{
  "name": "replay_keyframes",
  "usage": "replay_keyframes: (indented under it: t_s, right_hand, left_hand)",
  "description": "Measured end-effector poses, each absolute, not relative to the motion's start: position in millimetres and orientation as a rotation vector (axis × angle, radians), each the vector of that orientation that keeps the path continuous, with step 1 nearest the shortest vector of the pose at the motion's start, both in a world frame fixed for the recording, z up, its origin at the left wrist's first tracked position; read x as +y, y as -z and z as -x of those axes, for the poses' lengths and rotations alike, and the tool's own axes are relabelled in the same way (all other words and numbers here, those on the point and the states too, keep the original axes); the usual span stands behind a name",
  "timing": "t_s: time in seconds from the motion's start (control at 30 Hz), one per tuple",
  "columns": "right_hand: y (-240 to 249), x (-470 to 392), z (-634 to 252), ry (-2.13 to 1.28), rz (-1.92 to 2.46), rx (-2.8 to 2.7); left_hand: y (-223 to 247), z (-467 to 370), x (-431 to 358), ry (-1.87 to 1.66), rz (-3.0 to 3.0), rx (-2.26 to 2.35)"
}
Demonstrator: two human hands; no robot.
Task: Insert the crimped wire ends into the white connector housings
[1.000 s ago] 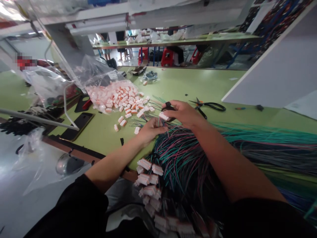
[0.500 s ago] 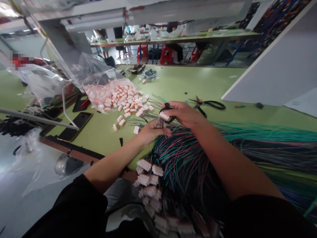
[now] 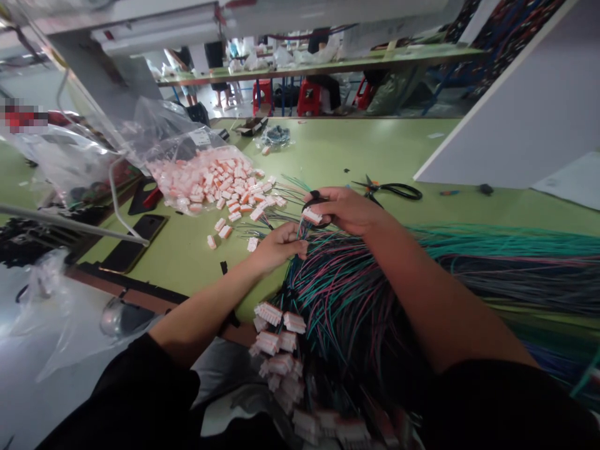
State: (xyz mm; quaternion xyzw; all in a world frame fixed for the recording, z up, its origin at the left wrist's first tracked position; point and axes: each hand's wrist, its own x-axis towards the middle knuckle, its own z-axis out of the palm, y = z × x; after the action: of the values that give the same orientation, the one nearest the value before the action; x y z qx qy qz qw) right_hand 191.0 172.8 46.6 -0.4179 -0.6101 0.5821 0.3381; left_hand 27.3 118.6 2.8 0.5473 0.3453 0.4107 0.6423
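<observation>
My right hand (image 3: 349, 209) is closed around a roll of black tape (image 3: 323, 220), with a white and orange connector (image 3: 311, 216) at its fingertips. Below that connector, my left hand (image 3: 281, 245) pinches the thin wires (image 3: 304, 231) that run out of it. Under both forearms spreads a large bundle of green, pink and dark wires (image 3: 347, 269). Many wired connectors (image 3: 269, 342) hang in a cluster over the near table edge. Loose connectors (image 3: 234, 206) lie left of my hands, beside a clear bag of connectors (image 3: 201, 178).
Black-handled scissors (image 3: 391, 189) lie beyond my right hand on the green table (image 3: 375, 147). A phone (image 3: 134, 242) sits at the left, under a white bent rod (image 3: 122, 215). A pale panel (image 3: 515, 106) slants at the right. Red stools (image 3: 309, 98) and people are in the background.
The view has shifted slightly, so most things appear a little further left. My left hand has slid a little down and away from the connector, still pinching the wires. My right hand keeps its grip.
</observation>
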Motion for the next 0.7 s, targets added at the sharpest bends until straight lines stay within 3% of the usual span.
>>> replay_keyframes:
  t_s: [0.5, 0.7]
  right_hand:
    - [-49.5, 173.1, -197.9, -1.442, 1.08, -1.693]
    - [-51.2, 169.8, -199.4, -1.399, 0.861, -1.868]
  left_hand:
    - [-0.4, -29.4, 116.0, -0.965, -1.286, 0.859]
    - [-4.2, -29.3, 116.6, -0.997, -1.124, 0.866]
